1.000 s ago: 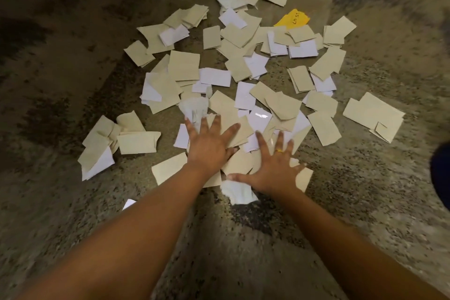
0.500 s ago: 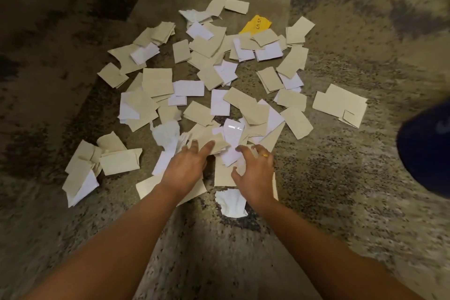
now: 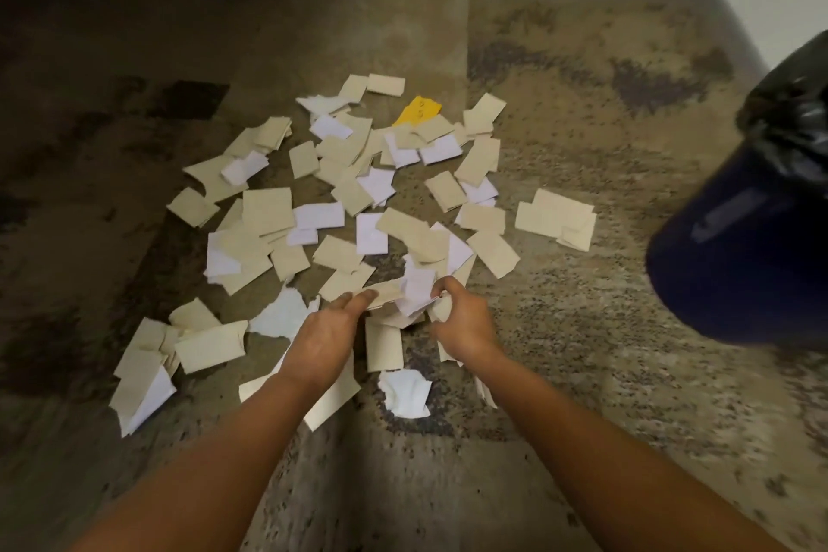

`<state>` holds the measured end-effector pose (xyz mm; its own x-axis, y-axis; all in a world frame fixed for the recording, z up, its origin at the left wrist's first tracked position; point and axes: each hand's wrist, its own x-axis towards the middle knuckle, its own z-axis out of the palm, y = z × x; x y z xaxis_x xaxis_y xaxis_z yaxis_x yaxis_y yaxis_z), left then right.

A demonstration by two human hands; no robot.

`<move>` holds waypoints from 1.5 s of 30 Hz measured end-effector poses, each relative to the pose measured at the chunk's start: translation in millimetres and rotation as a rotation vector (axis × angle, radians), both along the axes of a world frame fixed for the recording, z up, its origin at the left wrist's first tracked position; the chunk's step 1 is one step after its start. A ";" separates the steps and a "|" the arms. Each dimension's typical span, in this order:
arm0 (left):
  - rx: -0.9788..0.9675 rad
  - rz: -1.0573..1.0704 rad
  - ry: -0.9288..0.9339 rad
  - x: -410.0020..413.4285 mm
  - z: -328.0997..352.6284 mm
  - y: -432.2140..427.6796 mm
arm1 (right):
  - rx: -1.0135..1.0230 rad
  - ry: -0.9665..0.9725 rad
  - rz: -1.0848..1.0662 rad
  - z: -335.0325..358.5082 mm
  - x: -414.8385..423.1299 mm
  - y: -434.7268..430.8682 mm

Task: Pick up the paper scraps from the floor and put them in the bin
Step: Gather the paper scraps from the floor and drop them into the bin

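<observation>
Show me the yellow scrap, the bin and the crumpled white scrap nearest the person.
yellow scrap (image 3: 419, 111): head view, middle of its face.
bin (image 3: 735, 255): head view, dark blue side wall.
crumpled white scrap (image 3: 405, 392): head view, its middle.

scraps (image 3: 358, 202): spread on floor (image 3: 582, 372)
bin (image 3: 739, 247): right of scraps, apart
left hand (image 3: 325, 338), right hand (image 3: 463, 320): at scraps' near edge

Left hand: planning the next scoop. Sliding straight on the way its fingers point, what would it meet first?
The left hand would likely meet the gathered scraps just ahead of it, which the right hand grips from the other side.
</observation>
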<state>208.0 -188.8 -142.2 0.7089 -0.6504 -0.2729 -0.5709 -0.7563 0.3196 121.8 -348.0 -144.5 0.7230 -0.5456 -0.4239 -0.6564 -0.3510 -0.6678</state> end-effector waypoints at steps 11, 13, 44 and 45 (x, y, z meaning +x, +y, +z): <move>-0.274 -0.118 -0.079 -23.6 108.0 -101.1 | -0.164 -0.260 -0.260 128.4 -72.6 -65.1; -0.385 -0.116 -0.076 -34.1 135.7 -125.6 | -0.221 -0.340 -0.302 161.6 -92.3 -78.1; -0.422 -0.709 -0.136 -156.9 181.3 -362.5 | -0.231 -0.421 -0.977 196.0 -192.6 -282.9; -0.429 -0.696 -0.146 -156.5 179.6 -360.8 | -0.276 -0.399 -0.954 195.8 -189.2 -281.0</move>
<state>51.5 -549.6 37.4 0.1147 -0.9801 0.1617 -0.9213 -0.0441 0.3864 -67.4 -629.0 51.3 0.0060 -0.9996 -0.0266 -0.4908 0.0203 -0.8710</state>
